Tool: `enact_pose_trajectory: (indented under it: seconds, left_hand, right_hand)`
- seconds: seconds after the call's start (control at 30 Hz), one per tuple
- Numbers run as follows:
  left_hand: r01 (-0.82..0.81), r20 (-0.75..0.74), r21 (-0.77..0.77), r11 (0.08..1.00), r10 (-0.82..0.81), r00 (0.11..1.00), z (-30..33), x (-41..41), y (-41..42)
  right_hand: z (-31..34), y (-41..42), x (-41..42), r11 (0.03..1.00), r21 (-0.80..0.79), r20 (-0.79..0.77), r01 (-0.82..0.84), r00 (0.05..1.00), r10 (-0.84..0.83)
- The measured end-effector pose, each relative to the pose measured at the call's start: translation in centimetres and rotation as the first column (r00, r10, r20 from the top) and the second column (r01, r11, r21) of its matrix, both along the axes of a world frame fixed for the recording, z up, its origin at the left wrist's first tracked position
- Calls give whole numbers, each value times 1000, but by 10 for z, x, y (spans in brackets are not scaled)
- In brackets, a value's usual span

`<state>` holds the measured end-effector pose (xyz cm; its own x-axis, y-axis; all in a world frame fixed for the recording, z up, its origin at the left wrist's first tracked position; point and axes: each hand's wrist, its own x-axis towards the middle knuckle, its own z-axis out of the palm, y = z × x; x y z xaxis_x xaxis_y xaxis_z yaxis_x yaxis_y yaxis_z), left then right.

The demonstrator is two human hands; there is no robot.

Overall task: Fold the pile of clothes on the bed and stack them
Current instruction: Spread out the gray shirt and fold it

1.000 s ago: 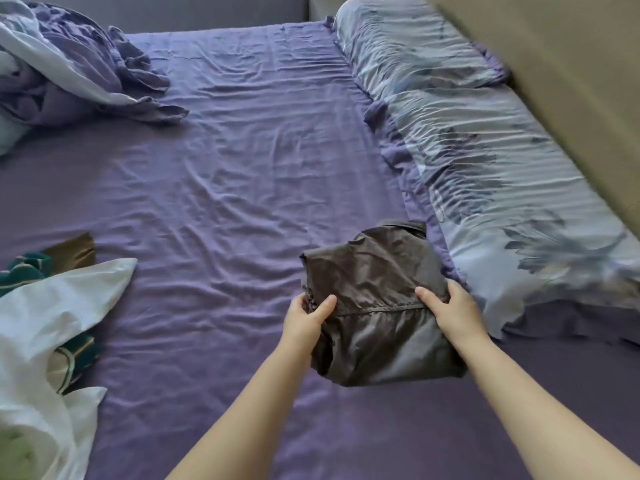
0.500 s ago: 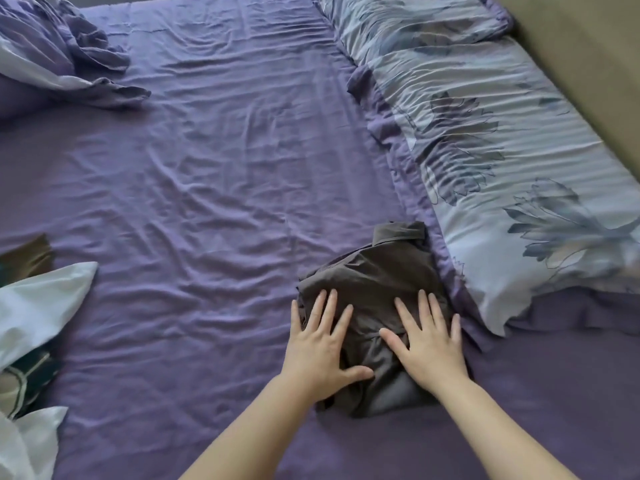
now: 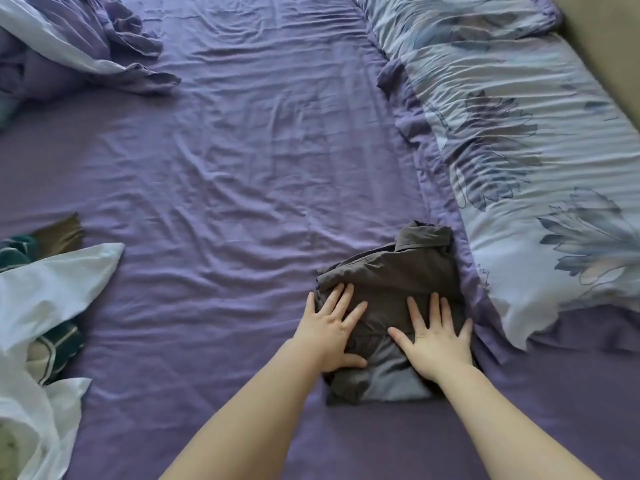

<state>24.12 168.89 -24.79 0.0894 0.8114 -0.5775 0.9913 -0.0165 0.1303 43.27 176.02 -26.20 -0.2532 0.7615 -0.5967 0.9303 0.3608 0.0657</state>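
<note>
There is a single view, from a wide-angle camera worn on the person's head. It looks forward and steeply down over the bed [image 3: 225, 202], whose purple sheet fills most of the frame. The two forearms enter from the 6 o'clock edge, which places the camera just above and behind them, close to the near part of the bed. The lens bends lines toward the margins. A long patterned pillow [image 3: 512, 140] runs from 12 o'clock to 3 o'clock, a crumpled duvet [image 3: 69, 53] sits at 10 o'clock, and loose clothes [image 3: 45, 306] are cut off by the 8 o'clock edge. With only one camera, no part of the scene is shared between views.
</note>
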Motion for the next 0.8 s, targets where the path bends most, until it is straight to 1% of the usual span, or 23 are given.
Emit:
enact_pose_trajectory:
  seconds: [0.07,0.13,0.17,0.2,0.23,0.27,0.3,0.33,0.4,0.5,0.63,0.8]
  left_hand:
    - [-75,18,-7,997,75,997,22,8,-3]
    - [-232,93,-10,973,232,968,43,13,-15]
    - [-349,128,-27,937,349,928,54,13,-25]
    - [-468,151,-60,881,472,869,63,14,-36]
    - [-582,166,-100,807,590,790,73,13,-50]
    - [-666,169,-136,733,680,714,81,13,-63]
    - [-715,159,-156,682,731,663,87,14,-75]
    - [-743,146,-159,650,760,633,96,15,-90]
    - [-772,139,-151,617,787,602,111,15,-120]
    - [-783,97,-168,599,801,591,130,14,-160]
    - [-825,62,-181,535,844,534,165,13,-236]
    - [-864,67,-167,475,880,471,186,5,-321]
  right_hand:
    - [16,-9,-6,999,40,10,4,1000,-4]
    - [31,-24,-9,1000,10,9,22,1000,-22]
    - [40,-34,-9,999,-25,-1,25,1000,-25]
    - [48,-44,-9,998,-62,-14,27,1000,-28]
    - [59,-56,-9,995,-93,-37,25,999,-29]
    - [68,-66,-10,993,-112,-67,26,997,-33]
    - [76,-77,-11,993,-118,-101,19,994,-31]
    - [88,-89,-13,994,-111,-132,-10,991,-5]
    - [108,-113,-21,994,-77,-201,-80,978,63]
    - [131,-138,-32,990,-41,-282,-137,952,120]
    - [164,-188,-38,962,-10,-294,-271,921,256]
    - [194,-251,-49,928,9,-282,-373,889,360]
